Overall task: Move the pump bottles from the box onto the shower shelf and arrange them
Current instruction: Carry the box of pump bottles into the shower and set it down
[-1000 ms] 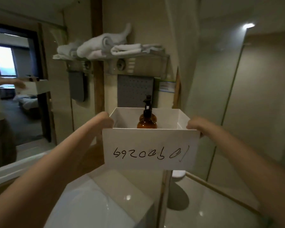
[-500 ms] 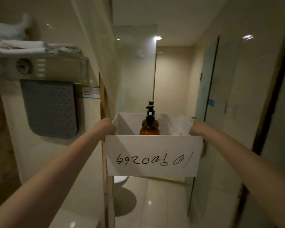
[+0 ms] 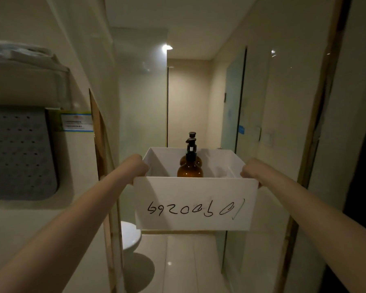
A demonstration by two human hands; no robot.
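Observation:
I hold a white open box (image 3: 195,205) out in front of me at chest height, with handwritten digits on its near side. My left hand (image 3: 138,167) grips its left edge and my right hand (image 3: 250,170) grips its right edge. Inside stand amber pump bottles (image 3: 190,169) with black pumps, one behind the other, so I cannot tell how many. No shower shelf is in view.
A glass partition (image 3: 106,187) with a wooden edge stands on the left, with a white toilet (image 3: 130,235) behind it. A grey perforated mat (image 3: 19,153) hangs on the left wall below a towel rack (image 3: 23,58). Glass doors (image 3: 235,106) line the right side. The tiled floor (image 3: 188,261) leads ahead.
My view has swung right, away from the mirror and sink, toward the passage between the glass panels. The box stays held in both hands in front of me.

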